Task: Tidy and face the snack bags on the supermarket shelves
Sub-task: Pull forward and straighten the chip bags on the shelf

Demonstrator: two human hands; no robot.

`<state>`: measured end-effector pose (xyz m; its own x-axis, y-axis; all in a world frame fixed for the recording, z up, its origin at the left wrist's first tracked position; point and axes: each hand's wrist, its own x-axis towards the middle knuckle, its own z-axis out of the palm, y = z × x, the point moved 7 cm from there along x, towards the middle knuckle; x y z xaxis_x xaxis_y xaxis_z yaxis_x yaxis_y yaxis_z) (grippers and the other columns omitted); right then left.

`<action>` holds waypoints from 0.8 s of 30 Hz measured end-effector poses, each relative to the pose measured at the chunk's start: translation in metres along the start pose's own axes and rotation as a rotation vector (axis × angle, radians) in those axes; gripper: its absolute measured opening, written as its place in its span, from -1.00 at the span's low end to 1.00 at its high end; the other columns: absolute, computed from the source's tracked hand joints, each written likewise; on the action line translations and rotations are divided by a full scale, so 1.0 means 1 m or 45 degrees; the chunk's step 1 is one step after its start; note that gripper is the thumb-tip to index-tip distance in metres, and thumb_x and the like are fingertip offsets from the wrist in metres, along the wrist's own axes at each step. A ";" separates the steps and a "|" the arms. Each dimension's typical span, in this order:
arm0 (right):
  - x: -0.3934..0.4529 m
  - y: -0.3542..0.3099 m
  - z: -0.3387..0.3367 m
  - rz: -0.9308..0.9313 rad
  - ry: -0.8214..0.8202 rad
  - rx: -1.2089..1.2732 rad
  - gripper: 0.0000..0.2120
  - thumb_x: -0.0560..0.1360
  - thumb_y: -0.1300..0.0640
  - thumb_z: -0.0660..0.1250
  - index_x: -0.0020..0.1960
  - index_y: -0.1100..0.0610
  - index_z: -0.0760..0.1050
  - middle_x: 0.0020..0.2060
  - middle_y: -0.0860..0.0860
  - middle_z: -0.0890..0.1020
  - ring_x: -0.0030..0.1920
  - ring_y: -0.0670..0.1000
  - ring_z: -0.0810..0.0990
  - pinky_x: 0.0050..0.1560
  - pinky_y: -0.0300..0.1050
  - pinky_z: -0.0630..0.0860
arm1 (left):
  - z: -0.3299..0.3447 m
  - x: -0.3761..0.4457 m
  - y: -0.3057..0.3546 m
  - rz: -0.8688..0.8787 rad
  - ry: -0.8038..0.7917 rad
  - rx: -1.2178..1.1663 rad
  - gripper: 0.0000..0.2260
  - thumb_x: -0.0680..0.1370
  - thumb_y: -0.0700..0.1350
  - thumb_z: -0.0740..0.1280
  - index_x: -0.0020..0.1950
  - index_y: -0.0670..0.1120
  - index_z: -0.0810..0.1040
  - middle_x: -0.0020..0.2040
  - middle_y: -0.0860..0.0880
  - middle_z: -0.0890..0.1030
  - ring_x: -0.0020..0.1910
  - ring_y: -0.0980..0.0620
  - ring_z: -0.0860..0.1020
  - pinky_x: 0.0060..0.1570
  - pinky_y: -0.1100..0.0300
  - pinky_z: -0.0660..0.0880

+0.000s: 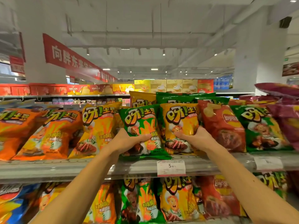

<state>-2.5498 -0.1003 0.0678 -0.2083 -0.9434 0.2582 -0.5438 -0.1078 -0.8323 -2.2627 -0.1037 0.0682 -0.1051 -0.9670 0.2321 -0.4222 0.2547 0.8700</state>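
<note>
On the upper shelf (64,167) a row of snack bags leans back, faces forward. My left hand (129,141) grips a green bag (140,123) at its lower left, thumb across the front. My right hand (194,139) grips the yellow bag (181,122) right beside it, thumb on the front and fingers behind its right edge. More green and yellow bags stand behind these two. A red crisp bag (221,125) leans against the yellow one on the right, followed by another green bag (258,126).
Orange bags (48,135) and a yellow bag (97,126) fill the shelf's left side; purple bags (286,117) crowd the far right. A price tag (171,167) hangs on the shelf edge. The lower shelf holds several more bags (142,201).
</note>
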 end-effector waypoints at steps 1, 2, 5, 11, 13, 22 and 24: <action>0.000 -0.003 0.002 -0.019 0.004 -0.005 0.07 0.00 -0.52 0.52 0.37 0.01 0.43 0.21 -0.03 0.62 0.19 0.05 0.58 0.26 0.10 0.56 | -0.001 0.000 -0.001 0.001 0.014 -0.017 -0.67 0.30 0.26 0.56 -0.11 0.12 0.59 -0.35 0.32 0.62 -0.29 0.28 0.58 -0.23 0.30 0.33; -0.001 -0.006 0.004 -0.034 0.009 -0.029 0.10 0.02 -0.53 0.50 0.40 0.02 0.40 0.24 -0.02 0.60 0.22 0.07 0.57 0.27 0.12 0.55 | -0.003 -0.002 -0.002 -0.016 0.039 -0.040 -0.51 0.27 0.28 0.57 0.06 0.10 0.54 -0.20 0.30 0.65 -0.17 0.25 0.58 -0.24 0.30 0.32; -0.001 -0.018 0.007 -0.048 0.042 -0.170 0.18 0.04 -0.59 0.43 0.47 0.05 0.30 0.32 0.05 0.54 0.29 0.15 0.53 0.30 0.19 0.51 | -0.010 -0.003 -0.009 -0.079 0.102 -0.092 -0.10 0.16 0.35 0.59 0.32 -0.04 0.34 0.09 0.11 0.53 0.05 0.10 0.51 -0.18 0.22 0.38; -0.013 -0.044 0.005 -0.122 0.270 -0.607 0.08 0.24 -0.63 0.30 0.49 0.06 0.20 0.23 0.10 0.56 0.23 0.26 0.56 0.12 0.15 0.53 | -0.015 -0.003 -0.009 0.032 0.106 -0.121 -0.22 0.16 0.35 0.59 0.23 0.00 0.48 0.10 0.09 0.62 0.09 0.07 0.56 0.01 0.16 0.42; -0.022 -0.053 -0.001 -0.164 0.372 -0.691 0.04 0.26 -0.62 0.28 0.46 0.07 0.22 0.20 0.10 0.56 0.20 0.26 0.58 0.06 0.13 0.52 | -0.015 -0.001 -0.010 0.045 0.101 -0.157 -0.19 0.16 0.35 0.60 0.28 0.01 0.47 0.13 0.08 0.63 0.14 0.04 0.57 0.10 0.09 0.43; -0.068 -0.038 -0.070 -0.198 0.519 -0.456 0.10 0.16 -0.64 0.31 0.49 -0.02 0.20 0.28 0.03 0.58 0.26 0.22 0.58 0.20 0.24 0.55 | 0.023 0.006 0.020 0.204 0.021 -0.220 -0.43 0.29 0.17 0.61 0.22 0.11 0.52 0.01 0.21 0.68 -0.05 0.28 0.63 0.05 0.25 0.51; -0.079 -0.026 -0.085 -0.165 0.558 -0.408 0.09 0.14 -0.64 0.32 0.47 -0.02 0.25 0.28 0.02 0.58 0.25 0.21 0.58 0.20 0.24 0.55 | 0.039 0.010 0.030 0.236 -0.005 -0.199 -0.54 0.31 0.13 0.61 0.10 0.20 0.47 -0.12 0.34 0.65 -0.18 0.43 0.58 -0.15 0.40 0.40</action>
<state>-2.5889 0.0037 0.1106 -0.4045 -0.7025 0.5856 -0.7934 -0.0490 -0.6067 -2.3114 -0.1055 0.0802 -0.1719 -0.9034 0.3928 -0.2509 0.4258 0.8693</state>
